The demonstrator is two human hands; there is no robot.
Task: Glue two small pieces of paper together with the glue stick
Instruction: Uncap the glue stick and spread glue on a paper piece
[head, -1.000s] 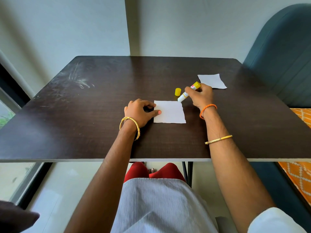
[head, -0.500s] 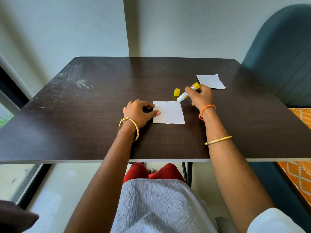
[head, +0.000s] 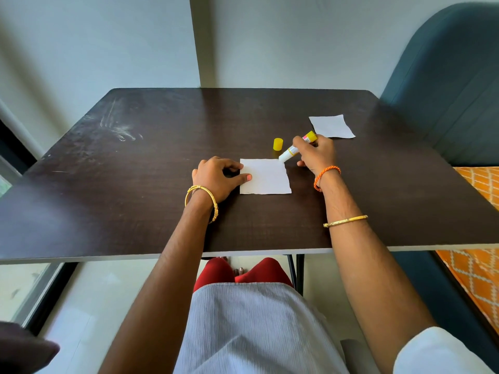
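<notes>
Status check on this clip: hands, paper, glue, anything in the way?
Left hand pins near paper by its left edge. Right hand grips glue stick, tip at paper's far right corner. Second paper waits apart. Yellow cap nearby, nothing blocking.

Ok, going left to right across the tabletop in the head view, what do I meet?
Left hand → near paper under its thumb → yellow cap → glue stick → right hand gripping it → far paper.

Right hand [head: 316, 155] covers the glue stick [head: 293, 148] mid-barrel; label print too small to read. Tip-to-paper [head: 266, 176] contact indeterminate. Left fingertips curl out of sight.
</notes>
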